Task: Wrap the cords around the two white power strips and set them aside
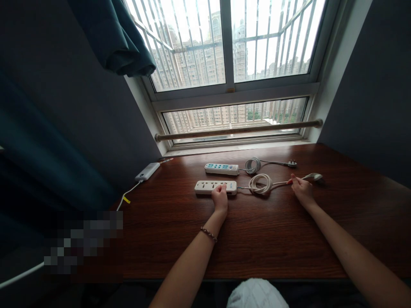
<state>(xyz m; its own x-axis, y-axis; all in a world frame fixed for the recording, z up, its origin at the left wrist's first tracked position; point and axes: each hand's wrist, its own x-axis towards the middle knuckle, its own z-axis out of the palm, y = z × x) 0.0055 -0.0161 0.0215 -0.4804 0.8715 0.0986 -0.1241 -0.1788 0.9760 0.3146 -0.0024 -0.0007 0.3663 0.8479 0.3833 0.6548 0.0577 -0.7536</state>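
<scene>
Spreading beneath a long white power strip (207,185), a reddish-brown table (272,244) shows streaked wood grain and a soft sheen. Plain grey walls (379,94) close in on either side of the strip, and beyond it rises a grey-framed window (229,72), its glass backed by upright bars and pale high-rise buildings (195,62). Blue curtain (126,47) cloth hangs in folds above and left of the strip; a slim round rod (237,130) spans the window behind it. White quilted fabric (257,295) bulges on its near side.

The strip is a round-cornered bar dotted with dark socket holes. Just behind it lies a slimmer second strip (221,169) with blue-green socket panels. Well to its left sits a white box-shaped device (147,171). To its right, its pale cable (279,183) forms a round coil (251,184).

The person's hands are well apart. The left hand (220,197), fingers curled in, touches the strip's right half; whether it grips or merely presses cannot be told. The right hand (302,190), past the coil to the strip's right, pinches the pale cable between thumb and fingers, near a white plug (316,176). On the near side of the strip, a beaded bracelet (208,234) rings the left wrist.
</scene>
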